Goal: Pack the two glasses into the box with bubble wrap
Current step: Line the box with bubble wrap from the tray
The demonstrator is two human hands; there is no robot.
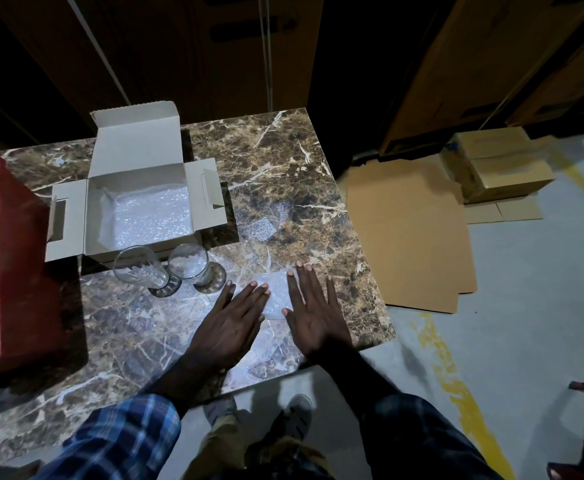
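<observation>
Two clear stemmed glasses stand upright on the marble table, the left glass (140,270) and the right glass (193,265), just in front of an open grey cardboard box (138,174). The box floor is lined with bubble wrap (148,216). A clear sheet of bubble wrap (276,296) lies flat on the table to the right of the glasses. My left hand (230,327) and my right hand (313,313) press flat on that sheet, fingers straight and spread, side by side.
A red crate (17,258) holding more bubble wrap sits at the table's left edge. The marble table (283,161) ends just right of my right hand. Flat cardboard (408,230) and stacked brown boxes (495,161) lie on the floor to the right.
</observation>
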